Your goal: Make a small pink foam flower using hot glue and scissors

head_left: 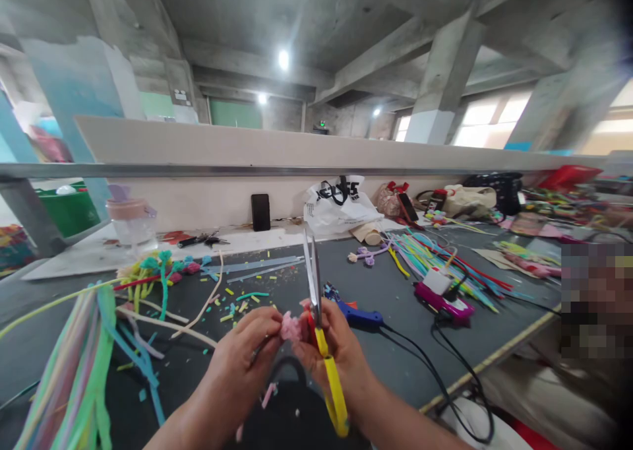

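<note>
My left hand (252, 348) pinches a small fuzzy pink piece (289, 327), bunched up like a little flower, above the dark table. Close on its right, my right hand (336, 351) is closed around scissors (332, 384) with yellow handles and a bit of red near the pivot. The long metal blades point up and away from me, nearly together. The right fingertips come up to the pink piece; whether they grip it too is hard to see. Just beyond that hand lies a blue glue gun (359, 315) with a black cord.
Bundles of pastel fuzzy stems lie at left (74, 371) and at right (425, 258). Green and yellow clippings (242, 298) scatter the table (395, 377). A purple power strip (445, 303) holds a white plug. Behind stand a phone (260, 212), a white bag (336, 206) and a plastic cup (131, 222).
</note>
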Demonstrator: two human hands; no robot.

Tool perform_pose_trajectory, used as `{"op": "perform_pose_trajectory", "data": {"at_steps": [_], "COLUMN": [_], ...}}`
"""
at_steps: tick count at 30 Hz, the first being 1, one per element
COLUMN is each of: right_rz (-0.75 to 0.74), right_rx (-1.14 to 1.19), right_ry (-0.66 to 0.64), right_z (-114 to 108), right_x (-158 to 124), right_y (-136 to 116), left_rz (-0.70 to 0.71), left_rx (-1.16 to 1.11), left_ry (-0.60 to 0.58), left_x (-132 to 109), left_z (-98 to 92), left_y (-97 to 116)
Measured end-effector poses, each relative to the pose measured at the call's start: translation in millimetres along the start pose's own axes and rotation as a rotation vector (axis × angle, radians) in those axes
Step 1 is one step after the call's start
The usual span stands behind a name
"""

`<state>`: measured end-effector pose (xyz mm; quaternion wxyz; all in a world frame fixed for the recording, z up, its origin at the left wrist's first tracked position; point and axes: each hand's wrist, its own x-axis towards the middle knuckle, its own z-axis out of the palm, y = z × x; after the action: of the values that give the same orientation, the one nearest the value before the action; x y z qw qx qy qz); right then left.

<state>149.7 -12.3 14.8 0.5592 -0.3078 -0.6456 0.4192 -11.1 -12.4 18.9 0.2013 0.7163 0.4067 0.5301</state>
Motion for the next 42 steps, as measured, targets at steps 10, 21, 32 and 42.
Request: {"op": "perform_pose_trajectory", "data": {"at_steps": [10, 21, 32, 42], "right_rz": [-0.059, -0.076, -0.119, -0.113], "right_rx": [-0.105, -0.245, -0.728, -0.819], "right_ry": [0.010, -0.064, -0.118, -0.162], "right_z": [0, -5, -15, -9], "right_x": [-3, -3, -9, -7], "right_y": [9, -4, 1, 3], "left_rz": [-0.376, -0.577, -0.490, -0.457], "left_rx": [-0.317, -0.695, -0.999, -0.961], "left_ry": [-0.306, -0.278, 0.208, 0.220], "left_x": [1, 0, 2, -1], "left_z": [3.7, 6.2, 2.8, 7.6], "left_y": [-2, -3, 9, 5]}}
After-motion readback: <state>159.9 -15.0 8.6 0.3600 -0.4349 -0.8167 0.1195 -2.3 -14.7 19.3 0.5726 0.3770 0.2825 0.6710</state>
